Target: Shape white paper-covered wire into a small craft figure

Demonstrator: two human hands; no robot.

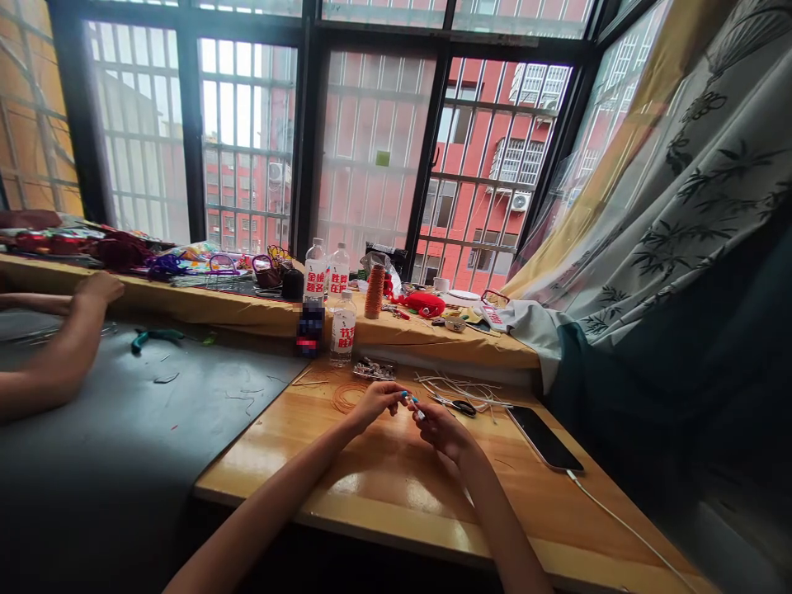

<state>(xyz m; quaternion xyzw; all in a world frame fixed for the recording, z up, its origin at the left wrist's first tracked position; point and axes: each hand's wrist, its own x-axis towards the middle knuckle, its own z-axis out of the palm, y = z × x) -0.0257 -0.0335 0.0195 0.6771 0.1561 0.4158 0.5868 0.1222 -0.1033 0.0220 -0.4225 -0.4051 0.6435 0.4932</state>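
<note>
Above the wooden table [371,462], my left hand [379,402] and my right hand [442,431] meet with fingertips almost touching. Spots of bright blue show at the fingertips, perhaps painted nails. A small white piece [421,414] sticks out of the pinch of my right hand; its kind is too small to tell. My left fingers are pinched together at its upper end, and what they grip is hidden. Close behind my hands lie a coil of orange-brown cord [347,399], black-handled scissors [463,407] and a loose bundle of white strips [486,389].
On the right lies a phone [545,439] with a white cable [624,524]. Water bottles [342,330], a cone of brown thread [374,290] and a red stuffed item [426,304] stand behind. At left, another person's arm [68,355] reaches over a grey mat [154,412] near teal-handled pliers [154,337].
</note>
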